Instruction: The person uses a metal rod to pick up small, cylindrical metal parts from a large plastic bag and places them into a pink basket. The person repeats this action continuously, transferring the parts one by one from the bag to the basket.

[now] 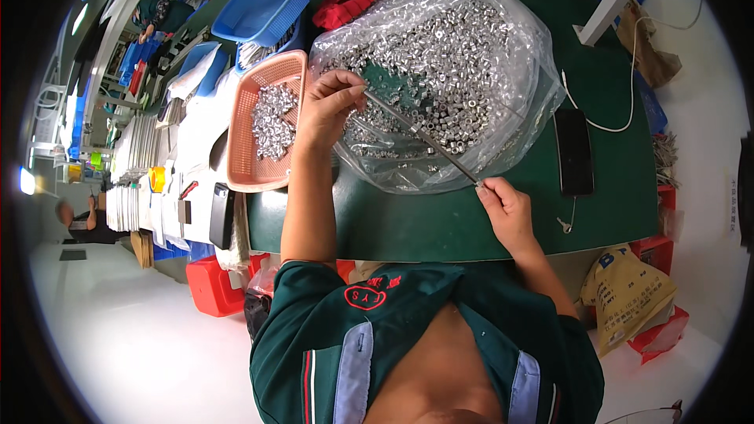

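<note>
A green worktop [440, 220] stands on a pale, brightly lit floor [133, 345]; further benches, possibly shelving, recede along the left [137, 149].

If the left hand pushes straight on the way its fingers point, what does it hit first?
Most likely the small metal nuts heaped on the clear plastic bag, just past the thin rod the left hand pinches. Depth is hard to judge.

dark green short-sleeved work shirt; grey-blue shoulder straps; red round emblem at collar; bare forearms
</note>
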The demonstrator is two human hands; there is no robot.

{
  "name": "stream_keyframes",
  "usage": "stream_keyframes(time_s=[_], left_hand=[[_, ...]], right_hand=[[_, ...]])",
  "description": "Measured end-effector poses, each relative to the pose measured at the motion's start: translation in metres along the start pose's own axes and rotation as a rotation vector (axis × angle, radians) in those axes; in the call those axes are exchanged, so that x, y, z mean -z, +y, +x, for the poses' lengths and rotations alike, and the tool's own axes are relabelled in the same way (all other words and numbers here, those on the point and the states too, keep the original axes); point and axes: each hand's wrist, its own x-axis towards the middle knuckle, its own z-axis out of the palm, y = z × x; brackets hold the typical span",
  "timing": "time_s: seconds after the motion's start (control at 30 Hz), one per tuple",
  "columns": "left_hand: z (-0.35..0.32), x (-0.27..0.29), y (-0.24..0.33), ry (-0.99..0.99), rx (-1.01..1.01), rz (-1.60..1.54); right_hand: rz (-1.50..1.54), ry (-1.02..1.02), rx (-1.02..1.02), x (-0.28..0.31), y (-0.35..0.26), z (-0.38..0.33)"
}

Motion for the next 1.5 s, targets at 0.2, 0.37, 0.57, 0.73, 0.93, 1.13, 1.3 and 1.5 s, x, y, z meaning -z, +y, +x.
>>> stream_keyframes(time_s=[0.2,0.37,0.57,0.73,0.93,1.13,1.3,1.5], left_hand=[[-0.005,-0.004,0.02,0.031,-0.009,0.285],[-0.003,-0.003,0.01,-0.044,0.068,0.012],[0.001,-0.01,-0.001,-0.049,0.079,0.004],[-0.015,-0.052,-0.028,-0.179,0.231,0.202],[-0.014,-0.05,-0.038,-0.139,0.223,0.464],[0.01,-0.035,-0.046,0.078,-0.157,1.191],[0.025,-0.039,-0.066,-0.057,-0.146,1.358],[0.032,-0.043,-0.071,-0.015,-0.099,1.27]], right_hand=[[-0.026,0.002,0.019,-0.001,0.002,-0.003],[-0.013,0.022,0.035,-0.002,0.002,-0.004],[-0.039,0.001,0.01,0.0,0.001,-0.003],[-0.009,0.037,0.006,-0.004,0.006,-0.002],[0.048,0.045,-0.064,-0.001,0.007,-0.004],[0.147,0.032,-0.16,0.003,0.008,-0.003],[0.154,0.017,-0.173,0.005,0.008,-0.003],[0.136,0.038,-0.157,0.005,0.007,-0.002]])
